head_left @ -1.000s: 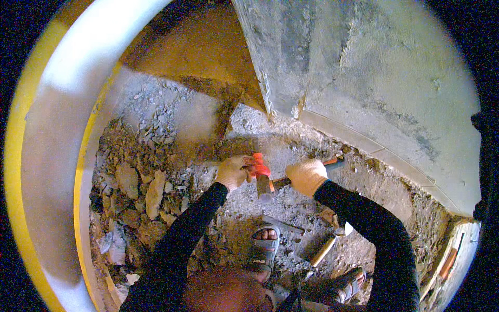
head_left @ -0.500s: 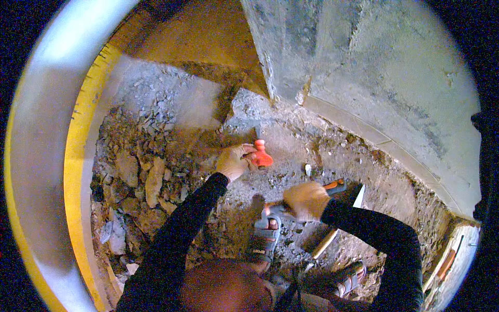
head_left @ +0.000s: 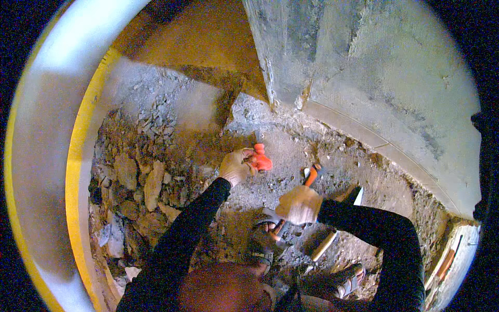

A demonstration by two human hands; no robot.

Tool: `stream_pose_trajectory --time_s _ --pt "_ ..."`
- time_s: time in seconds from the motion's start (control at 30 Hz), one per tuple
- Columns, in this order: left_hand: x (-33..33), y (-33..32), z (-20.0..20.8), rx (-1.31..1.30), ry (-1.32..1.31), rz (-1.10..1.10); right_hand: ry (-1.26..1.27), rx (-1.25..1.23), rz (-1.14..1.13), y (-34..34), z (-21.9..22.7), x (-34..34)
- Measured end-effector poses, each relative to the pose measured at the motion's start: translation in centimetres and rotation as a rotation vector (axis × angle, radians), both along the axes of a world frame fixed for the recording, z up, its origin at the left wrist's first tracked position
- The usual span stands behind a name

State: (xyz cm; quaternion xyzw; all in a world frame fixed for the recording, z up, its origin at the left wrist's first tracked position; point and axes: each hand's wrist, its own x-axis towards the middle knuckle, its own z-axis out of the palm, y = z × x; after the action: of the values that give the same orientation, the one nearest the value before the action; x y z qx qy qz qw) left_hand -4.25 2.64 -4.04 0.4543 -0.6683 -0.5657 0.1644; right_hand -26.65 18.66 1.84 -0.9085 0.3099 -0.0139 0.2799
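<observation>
My left hand (head_left: 237, 166) is closed on a chisel (head_left: 263, 162) with a bright orange hand guard. Its dark blade points away from me, toward the broken floor by a pale slab edge. Nearer to me and to the right, my right hand (head_left: 299, 205) grips a hammer (head_left: 312, 176) by its orange and dark handle. The handle's end sticks out beyond the fingers; the greyish head, partly blurred, is on the near-left side of the fist, over my sandalled foot. A gap separates hammer and chisel.
Broken stones and rubble (head_left: 140, 182) cover the left side. A plastered wall (head_left: 384, 78) with a low skirting rises at the right. A wooden-handled tool (head_left: 325, 246) lies near my right sandal (head_left: 352, 283). A yellow-edged curved band (head_left: 78, 171) runs down the far left.
My right hand has shifted slightly left and the hammer has turned, its handle end now pointing farther up and away. My left hand still holds the chisel in nearly the same place.
</observation>
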Motion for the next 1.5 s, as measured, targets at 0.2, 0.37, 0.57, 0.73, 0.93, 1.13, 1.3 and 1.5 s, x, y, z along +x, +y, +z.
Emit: stream_pose_trajectory --time_s 0.2,0.37,0.57,0.73,0.93,1.13,1.3,1.5 --pt "0.2 0.3 -1.1 0.242 0.065 0.111 0.255 -0.191 -0.502 -1.3 -1.0 -0.6" --pt "0.8 -1.5 -3.6 -0.330 -0.156 -0.136 -0.012 -0.176 -0.021 -1.1 -1.4 -0.6" --pt "1.1 0.2 -3.8 -0.061 -0.136 0.051 0.271 -0.175 -0.532 -2.0 0.1 0.0" --pt "0.9 0.6 -2.8 -0.214 -0.130 0.009 0.060 -0.261 -0.039 -1.5 0.1 0.1" --pt "0.2 0.0 -2.6 -0.252 -0.245 -0.001 0.355 -0.125 -0.460 -3.6 -0.3 -1.7" --pt "-0.5 3.7 -1.1 0.103 0.081 0.299 0.549 0.104 -0.551 1.3 1.8 -2.9" --pt "3.0 15.7 4.4 -0.150 -0.075 0.411 0.415 0.061 -0.597 2.4 -0.2 -6.3" --pt "13.1 27.7 8.9 -0.814 -0.479 -0.138 0.305 0.070 -0.602 4.3 -0.1 -6.3"
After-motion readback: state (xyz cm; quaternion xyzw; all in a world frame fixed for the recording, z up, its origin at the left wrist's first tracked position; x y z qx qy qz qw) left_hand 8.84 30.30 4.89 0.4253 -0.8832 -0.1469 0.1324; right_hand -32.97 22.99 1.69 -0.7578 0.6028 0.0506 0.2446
